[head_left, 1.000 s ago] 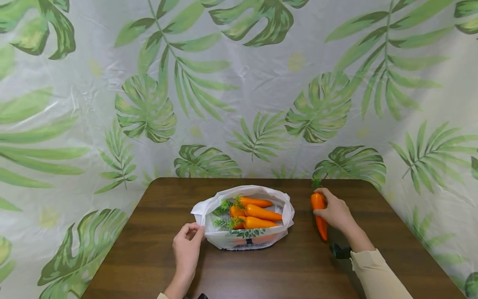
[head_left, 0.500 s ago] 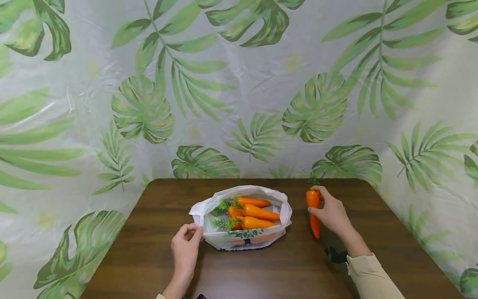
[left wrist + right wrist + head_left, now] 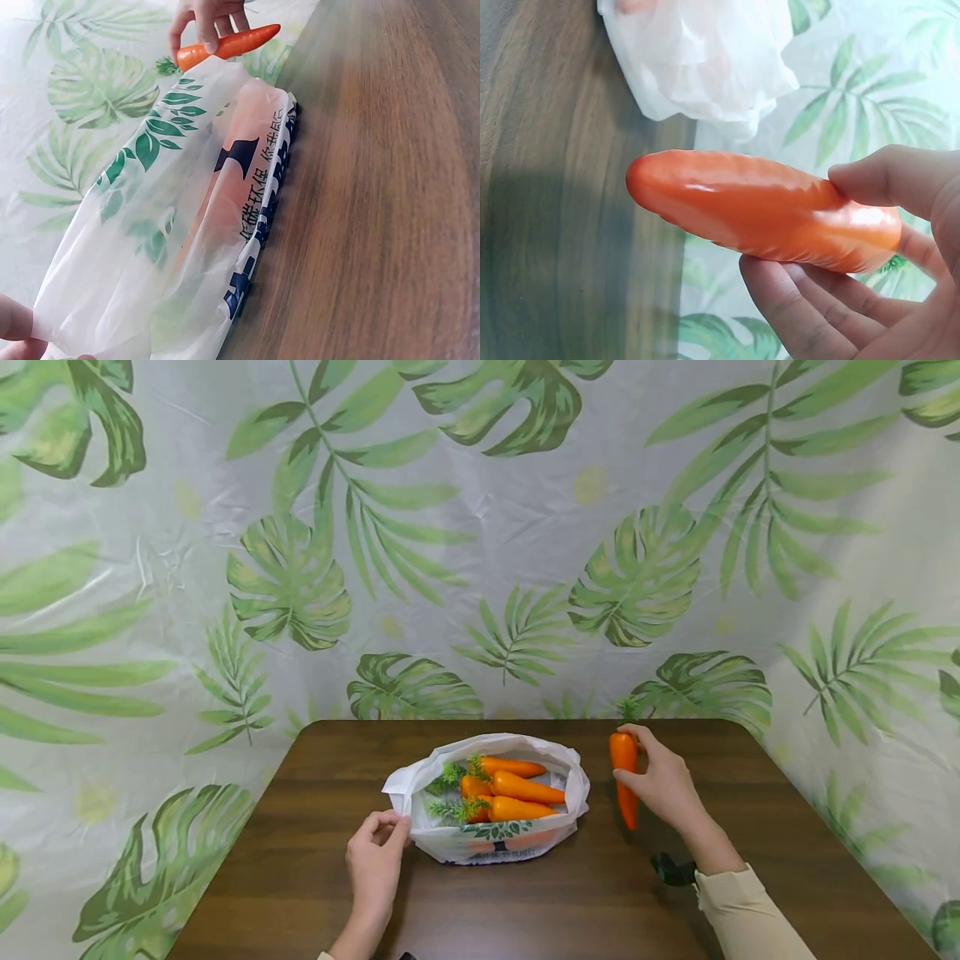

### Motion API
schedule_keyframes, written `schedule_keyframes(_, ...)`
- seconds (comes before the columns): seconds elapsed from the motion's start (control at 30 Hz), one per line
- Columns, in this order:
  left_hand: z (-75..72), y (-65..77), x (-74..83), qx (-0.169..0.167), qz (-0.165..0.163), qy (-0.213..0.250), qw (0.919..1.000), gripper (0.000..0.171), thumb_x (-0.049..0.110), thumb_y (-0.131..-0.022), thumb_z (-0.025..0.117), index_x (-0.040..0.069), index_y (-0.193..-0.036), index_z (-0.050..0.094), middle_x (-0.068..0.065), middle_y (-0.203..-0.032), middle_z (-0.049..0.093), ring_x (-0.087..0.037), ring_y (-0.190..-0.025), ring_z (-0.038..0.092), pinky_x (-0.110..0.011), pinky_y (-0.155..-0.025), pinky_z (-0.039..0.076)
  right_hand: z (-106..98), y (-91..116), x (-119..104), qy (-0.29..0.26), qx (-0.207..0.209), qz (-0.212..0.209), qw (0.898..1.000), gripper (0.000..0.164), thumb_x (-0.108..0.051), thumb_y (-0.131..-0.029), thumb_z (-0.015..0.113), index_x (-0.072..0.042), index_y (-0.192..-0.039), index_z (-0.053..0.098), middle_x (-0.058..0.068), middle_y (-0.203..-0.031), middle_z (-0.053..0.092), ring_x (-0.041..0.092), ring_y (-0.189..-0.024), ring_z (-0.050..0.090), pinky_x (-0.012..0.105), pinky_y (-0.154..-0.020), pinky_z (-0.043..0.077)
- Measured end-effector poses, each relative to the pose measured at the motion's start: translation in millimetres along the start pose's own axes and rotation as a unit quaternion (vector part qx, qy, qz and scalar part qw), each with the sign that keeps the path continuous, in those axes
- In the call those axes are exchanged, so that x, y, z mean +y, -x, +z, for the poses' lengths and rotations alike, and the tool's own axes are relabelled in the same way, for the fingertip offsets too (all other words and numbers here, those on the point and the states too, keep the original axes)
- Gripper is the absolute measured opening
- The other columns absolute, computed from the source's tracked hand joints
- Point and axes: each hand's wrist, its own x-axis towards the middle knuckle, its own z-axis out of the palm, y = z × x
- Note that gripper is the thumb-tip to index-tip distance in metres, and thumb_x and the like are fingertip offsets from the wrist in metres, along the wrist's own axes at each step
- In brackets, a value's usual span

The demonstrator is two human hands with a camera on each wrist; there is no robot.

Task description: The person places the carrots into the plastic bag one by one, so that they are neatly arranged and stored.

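A white plastic bag (image 3: 540, 843) with green leaf print lies on the table with its mouth spread open. Several orange carrots (image 3: 525, 787) with green tops rest inside it. At the bag's left corner my left hand (image 3: 375, 856) pinches the rim between thumb and fingers. To the right of the bag, my right hand (image 3: 663, 783) holds another carrot (image 3: 757, 206) between thumb and fingertips. That carrot's tip points down toward me and its green top points away. In the left wrist view the held carrot (image 3: 229, 46) shows just beyond the bag's far end.
A dark brown wooden table (image 3: 540, 910) with rounded far corners carries the bag. Behind it hangs a pale cloth (image 3: 525, 527) printed with green leaves. A dark wrist strap piece (image 3: 673, 868) sits under my right wrist.
My right hand has moved slightly left and away from me with the carrot, nearer the bag. My left hand keeps its pinch on the bag's rim.
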Motion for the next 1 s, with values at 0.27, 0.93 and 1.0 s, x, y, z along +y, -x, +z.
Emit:
schedule_keyframes(0.27,-0.6,1.0,-0.1,0.0,-0.001,-0.002,1.0,0.011,0.007,-0.088,0.078,-0.001,-0.089,0.07,-0.014,-0.086,0.068,-0.012,-0.077,0.067,-0.033,-0.068,0.062,0.7,-4.4,-11.1,-0.001,0.009,-0.013,1.0,0.069,-0.018,-0.085,0.081,-0.024,-0.145,0.047,0.019,-0.126,0.062,0.025,-0.078,0.065,0.039,-0.063,0.052)
schedule_keyframes(0.93,-0.6,-2.4,1.0,-0.003,0.013,-0.01,0.9999,0.011,0.007,-0.088,0.077,0.0,-0.088,0.069,-0.015,-0.083,0.067,-0.013,-0.075,0.067,-0.029,-0.067,0.061,4.6,-26.1,-62.5,-0.03,-0.021,-0.131,0.991,0.071,-0.009,-0.085,0.081,-0.027,-0.144,0.046,0.005,-0.14,0.051,0.026,-0.088,0.07,0.043,-0.073,0.062)
schedule_keyframes(1.0,-0.8,-1.1,0.5,-0.003,0.004,-0.008,1.0,0.011,0.007,-0.089,0.077,-0.001,-0.089,0.069,-0.015,-0.085,0.067,-0.013,-0.077,0.067,-0.03,-0.068,0.062,6.9,-28.5,-65.5,-0.025,-0.026,-0.134,0.99,0.071,-0.01,-0.085,0.081,-0.029,-0.144,0.046,0.004,-0.139,0.052,0.025,-0.088,0.069,0.042,-0.073,0.062)
